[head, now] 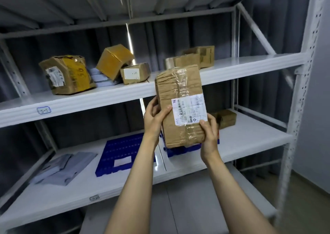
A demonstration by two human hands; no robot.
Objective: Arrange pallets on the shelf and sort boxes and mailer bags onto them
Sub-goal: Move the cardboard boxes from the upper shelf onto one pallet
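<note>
Left hand (pixel 154 120) curls round the left edge of a tall brown tape-wrapped cardboard box (pixel 180 90); my right hand (pixel 209 135) grips its lower right corner. Box upright in the air, before the white metal shelf (pixel 250 139), partly hiding a blue plastic pallet (pixel 182 151) on the lower board.

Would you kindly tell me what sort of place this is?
Probably a parcel storeroom or small warehouse: white metal shelving with labelled tiers, taped brown cardboard parcels bearing shipping labels, and blue plastic pallets.
</note>
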